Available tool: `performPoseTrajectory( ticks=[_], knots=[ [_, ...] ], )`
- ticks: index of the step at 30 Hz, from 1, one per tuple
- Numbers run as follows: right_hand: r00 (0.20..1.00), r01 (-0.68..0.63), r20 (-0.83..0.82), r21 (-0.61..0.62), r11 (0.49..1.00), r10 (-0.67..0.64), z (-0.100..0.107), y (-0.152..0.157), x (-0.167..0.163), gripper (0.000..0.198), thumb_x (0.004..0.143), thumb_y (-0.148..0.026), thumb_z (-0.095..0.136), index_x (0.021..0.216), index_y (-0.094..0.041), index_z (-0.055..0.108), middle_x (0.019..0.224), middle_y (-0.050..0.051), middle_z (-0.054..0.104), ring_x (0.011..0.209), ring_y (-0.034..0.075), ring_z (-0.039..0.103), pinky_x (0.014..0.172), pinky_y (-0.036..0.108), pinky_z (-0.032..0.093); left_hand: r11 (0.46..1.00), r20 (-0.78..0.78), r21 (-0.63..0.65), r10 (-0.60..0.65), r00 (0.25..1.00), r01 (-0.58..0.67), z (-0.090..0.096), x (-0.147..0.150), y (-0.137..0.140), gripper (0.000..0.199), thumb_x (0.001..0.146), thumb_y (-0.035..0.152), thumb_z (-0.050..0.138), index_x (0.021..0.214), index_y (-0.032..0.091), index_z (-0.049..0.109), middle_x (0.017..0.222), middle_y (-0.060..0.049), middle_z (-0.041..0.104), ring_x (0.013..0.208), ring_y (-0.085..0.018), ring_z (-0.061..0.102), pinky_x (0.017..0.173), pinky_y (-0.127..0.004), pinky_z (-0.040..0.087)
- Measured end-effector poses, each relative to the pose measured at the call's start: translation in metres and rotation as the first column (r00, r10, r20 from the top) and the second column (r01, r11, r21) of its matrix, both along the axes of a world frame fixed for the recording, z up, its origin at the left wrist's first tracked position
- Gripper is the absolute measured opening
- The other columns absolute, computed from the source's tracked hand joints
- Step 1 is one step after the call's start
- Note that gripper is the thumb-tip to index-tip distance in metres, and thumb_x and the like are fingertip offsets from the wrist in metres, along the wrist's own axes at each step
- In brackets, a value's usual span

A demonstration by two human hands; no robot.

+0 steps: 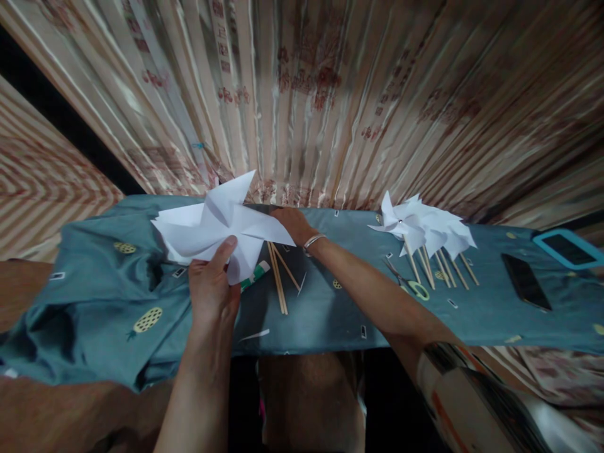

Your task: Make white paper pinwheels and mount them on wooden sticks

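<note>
My left hand (214, 286) grips a folded white paper pinwheel (248, 225), its thumb pressed near the middle of the blades. More white paper blades (179, 228) show behind it on the left; whether they are held too I cannot tell. My right hand (293, 225), with a bracelet at the wrist, reaches behind the pinwheel's right blade, and its fingers are hidden. Below the pinwheel, several thin wooden sticks (278, 282) lie on the cloth. A green and white tube-like thing (255, 275) is partly covered by the pinwheel and my left hand.
Several pinwheels on sticks (419, 226) lie overlapping to the right on the teal cloth (325, 314). Scissors (415, 288) with pale green handles are beside them. Farther right are a black phone (525, 281) and a blue-framed device (566, 248). A pleated curtain (302, 113) hangs behind.
</note>
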State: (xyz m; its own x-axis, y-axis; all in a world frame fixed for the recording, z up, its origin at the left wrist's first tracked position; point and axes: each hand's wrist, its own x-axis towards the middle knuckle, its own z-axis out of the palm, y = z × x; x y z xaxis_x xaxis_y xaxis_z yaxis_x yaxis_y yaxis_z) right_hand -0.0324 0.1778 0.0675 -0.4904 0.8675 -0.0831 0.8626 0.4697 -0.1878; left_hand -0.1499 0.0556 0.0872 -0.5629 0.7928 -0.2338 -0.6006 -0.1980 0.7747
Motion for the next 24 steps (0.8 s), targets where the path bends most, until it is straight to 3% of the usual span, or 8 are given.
performPoseTrajectory(
  ticks=[4, 8, 12, 16, 19, 24],
  knots=[
    [1.000, -0.007, -0.010, -0.031, 0.999, 0.007, -0.001, 0.000, 0.000, 0.037, 0.094, -0.036, 0.062, 0.125, -0.016, 0.058, 0.126, 0.010, 0.062, 0.107, 0.023, 0.064, 0.089, 0.045, 0.056, 1.000, -0.005, -0.021, 0.002, 1.000, -0.003, -0.001, -0.001, 0.001, 0.020, 0.058, 0.006, 0.073, 0.073, 0.019, 0.069, 0.083, 0.000, 0.077, 0.082, -0.017, 0.073, 0.078, -0.028, 0.063],
    [0.995, 0.024, -0.096, -0.032, 0.999, -0.027, -0.006, 0.001, 0.002, 0.038, 0.094, -0.036, 0.062, 0.127, -0.017, 0.057, 0.127, 0.010, 0.061, 0.107, 0.023, 0.064, 0.089, 0.045, 0.056, 0.999, 0.000, -0.039, 0.006, 1.000, -0.006, -0.002, -0.003, 0.001, 0.018, 0.058, 0.007, 0.075, 0.071, 0.018, 0.068, 0.082, -0.001, 0.077, 0.080, -0.017, 0.073, 0.076, -0.028, 0.063],
    [0.954, 0.100, -0.281, -0.032, 0.994, -0.105, -0.010, 0.007, 0.004, 0.023, 0.096, -0.026, 0.057, 0.113, -0.014, 0.065, 0.115, 0.009, 0.068, 0.105, 0.022, 0.065, 0.093, 0.041, 0.053, 1.000, -0.020, -0.025, -0.007, 1.000, 0.006, -0.003, -0.003, -0.001, 0.018, 0.060, 0.007, 0.075, 0.072, 0.019, 0.069, 0.087, -0.002, 0.077, 0.088, -0.020, 0.073, 0.077, -0.029, 0.063],
    [0.831, 0.211, -0.514, -0.062, 0.975, -0.213, -0.016, 0.003, 0.025, 0.020, 0.089, -0.016, 0.056, 0.103, -0.011, 0.070, 0.103, 0.008, 0.075, 0.095, 0.018, 0.068, 0.087, 0.030, 0.052, 1.000, -0.041, 0.009, 0.009, 0.999, -0.009, -0.004, -0.002, -0.001, 0.017, 0.060, 0.008, 0.076, 0.072, 0.018, 0.069, 0.089, -0.004, 0.078, 0.090, -0.020, 0.073, 0.081, -0.028, 0.061],
    [0.720, 0.251, -0.635, -0.140, 0.958, -0.281, -0.029, -0.023, 0.065, 0.021, 0.086, -0.024, 0.059, 0.099, -0.013, 0.070, 0.093, 0.006, 0.076, 0.081, 0.016, 0.070, 0.074, 0.026, 0.054, 1.000, -0.049, 0.018, -0.015, 0.999, 0.016, -0.006, 0.004, -0.001, 0.018, 0.059, 0.010, 0.077, 0.074, 0.017, 0.070, 0.089, -0.005, 0.078, 0.087, -0.019, 0.073, 0.081, -0.028, 0.060],
    [0.581, 0.301, -0.719, -0.245, 0.922, -0.381, -0.063, -0.097, 0.142, 0.027, 0.080, -0.042, 0.064, 0.085, -0.016, 0.071, 0.072, 0.005, 0.074, 0.063, 0.016, 0.066, 0.060, 0.027, 0.053, 0.985, -0.061, 0.052, -0.163, 0.985, 0.166, -0.016, 0.033, -0.005, 0.026, 0.052, 0.014, 0.085, 0.075, 0.017, 0.071, 0.086, -0.003, 0.078, 0.088, -0.019, 0.073, 0.087, -0.029, 0.057]
  ],
)
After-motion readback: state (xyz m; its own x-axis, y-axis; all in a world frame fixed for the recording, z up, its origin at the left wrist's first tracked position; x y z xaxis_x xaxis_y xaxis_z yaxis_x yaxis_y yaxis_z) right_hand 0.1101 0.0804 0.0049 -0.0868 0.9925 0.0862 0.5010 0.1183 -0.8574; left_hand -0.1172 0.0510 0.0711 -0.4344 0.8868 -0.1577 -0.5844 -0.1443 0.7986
